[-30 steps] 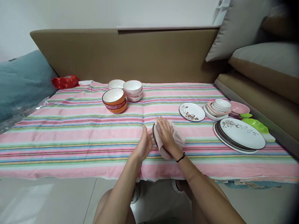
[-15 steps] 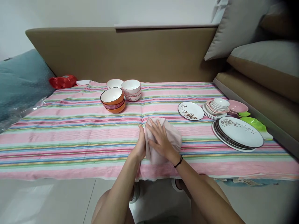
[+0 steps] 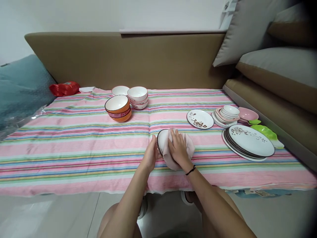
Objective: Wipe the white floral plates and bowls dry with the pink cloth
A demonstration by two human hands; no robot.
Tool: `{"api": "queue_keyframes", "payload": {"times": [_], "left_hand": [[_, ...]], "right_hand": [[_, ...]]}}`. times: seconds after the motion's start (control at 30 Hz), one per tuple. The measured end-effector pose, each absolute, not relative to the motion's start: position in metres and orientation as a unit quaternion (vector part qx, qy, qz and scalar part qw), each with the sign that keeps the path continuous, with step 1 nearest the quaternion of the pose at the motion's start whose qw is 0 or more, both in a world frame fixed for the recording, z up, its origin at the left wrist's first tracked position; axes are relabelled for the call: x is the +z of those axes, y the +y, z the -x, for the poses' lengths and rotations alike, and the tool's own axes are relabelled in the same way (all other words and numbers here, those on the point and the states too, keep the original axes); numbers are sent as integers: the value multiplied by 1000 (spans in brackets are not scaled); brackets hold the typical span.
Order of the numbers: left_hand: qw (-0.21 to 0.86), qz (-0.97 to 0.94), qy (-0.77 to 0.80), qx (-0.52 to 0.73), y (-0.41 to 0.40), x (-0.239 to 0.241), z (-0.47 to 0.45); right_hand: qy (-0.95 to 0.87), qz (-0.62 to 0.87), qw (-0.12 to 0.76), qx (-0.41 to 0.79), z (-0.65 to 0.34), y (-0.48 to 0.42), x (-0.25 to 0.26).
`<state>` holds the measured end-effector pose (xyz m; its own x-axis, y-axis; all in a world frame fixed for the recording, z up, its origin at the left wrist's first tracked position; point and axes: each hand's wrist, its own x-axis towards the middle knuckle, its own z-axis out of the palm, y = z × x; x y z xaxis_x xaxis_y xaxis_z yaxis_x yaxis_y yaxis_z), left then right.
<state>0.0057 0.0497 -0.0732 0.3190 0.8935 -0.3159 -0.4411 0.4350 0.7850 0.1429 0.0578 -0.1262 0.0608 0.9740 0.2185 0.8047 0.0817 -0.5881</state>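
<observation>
My left hand (image 3: 150, 155) grips the left edge of a white plate (image 3: 162, 138) with a dark rim, its fingers partly hidden beneath. Over the plate's right side lies a pale pink cloth (image 3: 169, 160), which covers most of it. My right hand (image 3: 178, 149), with a dark band at the wrist, presses and bunches the cloth against the plate's face. Both hands are near the front edge of the striped tablecloth (image 3: 99, 165). Beyond them to the right rests a flat white plate with brown flowers (image 3: 200, 119).
Stacked orange bowls (image 3: 117, 104) and white bowls (image 3: 138, 95) stand at the back left. On the right are a stack of oval plates (image 3: 251, 140), small white bowls (image 3: 230, 110), a pink bowl (image 3: 248, 114) and a green leaf-shaped dish (image 3: 264, 132). A red bundle (image 3: 64, 89) lies far left.
The cloth has shifted right, uncovering the plate's left rim and face. My right hand has slid right and its fingers have curled into the cloth. The view has tilted slightly.
</observation>
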Motion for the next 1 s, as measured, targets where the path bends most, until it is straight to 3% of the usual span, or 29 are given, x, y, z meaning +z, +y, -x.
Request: {"api": "queue_keyframes", "payload": {"times": [0.27, 0.6, 0.77, 1.0], "left_hand": [[734, -233, 420, 480, 52, -71, -9], [802, -196, 368, 428, 50, -60, -3], [805, -160, 376, 431, 56, -71, -4], [712, -229, 435, 502, 59, -81, -5]], "right_hand": [[-689, 692, 192, 102, -134, 25, -125], [-816, 489, 234, 200, -123, 21, -99], [-816, 505, 207, 192, -135, 19, -103], [-769, 569, 206, 205, -158, 24, -110]]}}
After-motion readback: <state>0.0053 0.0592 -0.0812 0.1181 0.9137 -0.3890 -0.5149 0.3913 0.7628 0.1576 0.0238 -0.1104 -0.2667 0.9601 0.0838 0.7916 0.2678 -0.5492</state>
